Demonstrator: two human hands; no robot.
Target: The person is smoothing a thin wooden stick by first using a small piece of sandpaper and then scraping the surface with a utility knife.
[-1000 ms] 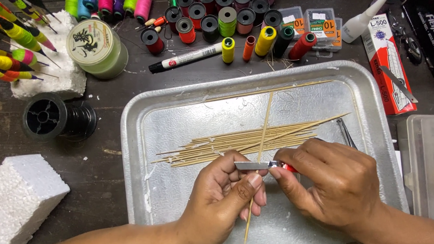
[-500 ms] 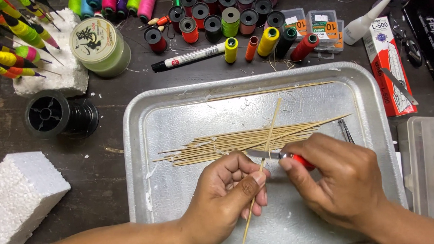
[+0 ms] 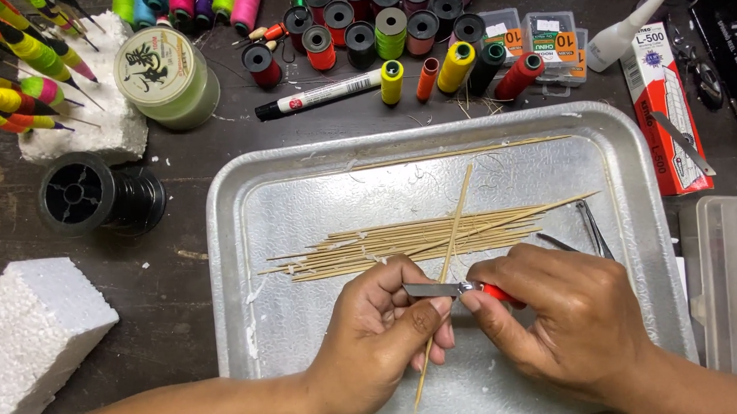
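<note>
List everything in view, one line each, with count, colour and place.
metal tray: one, silver, centre.
bamboo skewers: a pile, tan, lying in the tray.
single skewer: one, tan, held across the pile.
craft knife: one, red handle, at the skewer.
thread spools: many, mixed colours, top.
marker: one, white and black, above the tray.
line spool: one, pale green, top left.
black reel: one, left.
foam blocks: two, white, left.
glue bottle: one, white, top right.
left hand: grip on the skewer.
right hand: grip on the knife.
</note>
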